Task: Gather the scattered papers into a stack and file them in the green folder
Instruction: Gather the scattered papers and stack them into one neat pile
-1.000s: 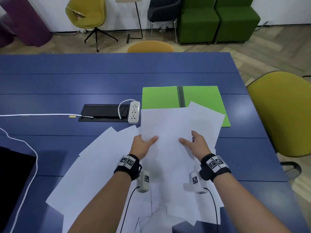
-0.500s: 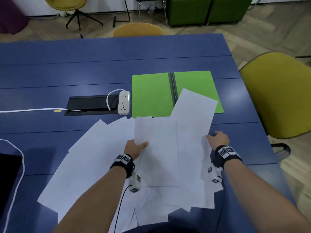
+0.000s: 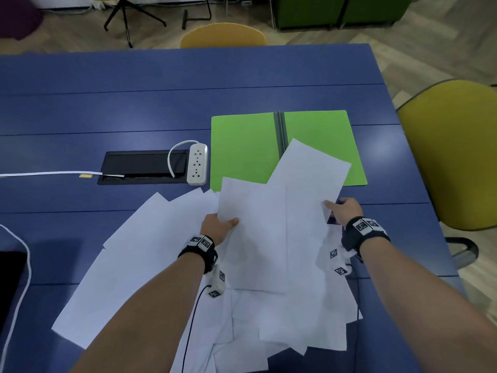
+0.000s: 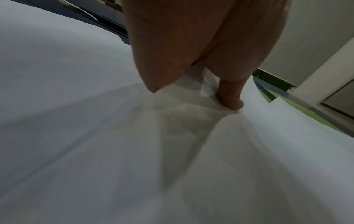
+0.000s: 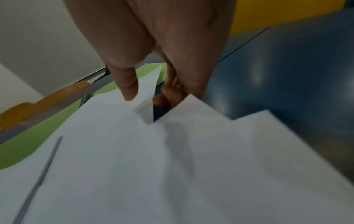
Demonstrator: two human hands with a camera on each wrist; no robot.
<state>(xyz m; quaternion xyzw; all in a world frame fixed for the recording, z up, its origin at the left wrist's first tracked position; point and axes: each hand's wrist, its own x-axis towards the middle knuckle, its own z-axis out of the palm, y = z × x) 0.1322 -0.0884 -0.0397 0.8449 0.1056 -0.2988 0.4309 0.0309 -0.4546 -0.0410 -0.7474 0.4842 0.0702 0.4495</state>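
Observation:
Several white paper sheets (image 3: 150, 251) lie fanned over the near half of the blue table (image 3: 161, 109). The open green folder (image 3: 247, 146) lies flat just beyond them; sheet corners overlap its near edge. My left hand (image 3: 219, 227) pinches the left edge of one sheet (image 3: 252, 232), thumb (image 4: 230, 98) on top. My right hand (image 3: 343, 211) pinches the right edge of a tilted sheet (image 3: 309, 184), thumb (image 5: 128, 84) above and fingers (image 5: 168, 94) beneath. That sheet reaches over the folder (image 5: 28, 144).
A white power strip (image 3: 197, 164) and a black cable hatch (image 3: 142, 166) sit left of the folder, with a white cord (image 3: 40, 174) running left. A yellow chair (image 3: 454, 154) stands at the table's right edge. A dark object (image 3: 10, 281) lies at the near left.
My right hand moved right, from the middle of the sheets to their right edge, and took hold of the tilted sheet. The left hand kept its hold. The view tilted down.

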